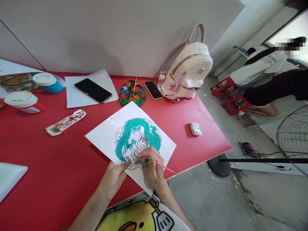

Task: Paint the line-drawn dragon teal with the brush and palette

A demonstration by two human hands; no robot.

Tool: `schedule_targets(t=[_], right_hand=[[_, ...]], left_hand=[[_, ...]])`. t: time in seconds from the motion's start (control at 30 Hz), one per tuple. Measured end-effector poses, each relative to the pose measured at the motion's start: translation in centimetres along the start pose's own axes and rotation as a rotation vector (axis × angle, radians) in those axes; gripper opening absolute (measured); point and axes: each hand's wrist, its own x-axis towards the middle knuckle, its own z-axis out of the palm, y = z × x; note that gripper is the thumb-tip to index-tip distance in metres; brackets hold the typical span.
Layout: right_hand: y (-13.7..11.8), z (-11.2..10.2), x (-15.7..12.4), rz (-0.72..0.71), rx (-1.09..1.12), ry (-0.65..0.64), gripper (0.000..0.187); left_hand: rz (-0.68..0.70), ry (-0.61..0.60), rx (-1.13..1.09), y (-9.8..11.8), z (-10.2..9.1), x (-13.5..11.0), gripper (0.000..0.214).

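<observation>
My right hand (155, 166) is closed round a thin pink paintbrush (166, 167), its tip on the line drawing of a dragon. The dragon's body (124, 138) is painted teal, while its head and the clouds and flames around it are unpainted. My left hand (117, 173) grips the near left edge of the white paper (106, 130), thumb on top and fingers underneath. Beyond the paper lies a round palette (122, 101) with several colours and a yellow-handled brush (134, 86) on it.
On the red table (79, 166) are two phones (92, 89), paint jars (22, 102), a paint-stained tissue (66, 122), a small packet (195, 128) and a pale backpack (190, 64). A fan (295, 138) stands at right; people sit on red stools (225, 86) behind.
</observation>
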Motion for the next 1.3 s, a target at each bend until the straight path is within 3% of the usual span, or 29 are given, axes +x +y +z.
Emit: schedule_targets(t=[0.13,0.27,0.63,0.77,0.87,1.0,1.17,1.3], right_hand=[[0.1,0.0,0.0,0.012,-0.009,0.065,0.056],[-0.1,-0.1,0.1,-0.018,-0.001,0.004,0.056],[0.0,0.0,0.1,0.023,-0.017,0.068,0.057],[-0.1,-0.1,0.2,-0.005,-0.032,0.016,0.058],[-0.1,-0.1,0.3,-0.001,-0.036,0.075,0.057],[0.0,-0.1,0.2,-0.032,-0.037,0.012,0.056],[0.0,-0.4,-0.2,-0.044,-0.02,0.187,0.053],[0.2,-0.5,-0.4,-0.067,-0.028,0.226,0.044]], left_hand=[[-0.002,-0.013,-0.001,0.1,0.1,0.0,0.076],[-0.006,-0.015,0.019,0.1,0.0,0.0,0.077],[0.003,-0.021,0.062,-0.1,-0.3,0.2,0.078],[0.005,-0.016,0.077,-0.2,-0.3,0.3,0.079],[0.006,-0.014,0.079,-0.3,-0.4,0.4,0.081],[0.009,-0.015,0.082,-0.5,-0.7,0.6,0.078],[0.014,-0.011,0.082,-0.7,-1.0,0.7,0.075],[0.013,0.015,0.078,-0.7,-0.9,0.7,0.078]])
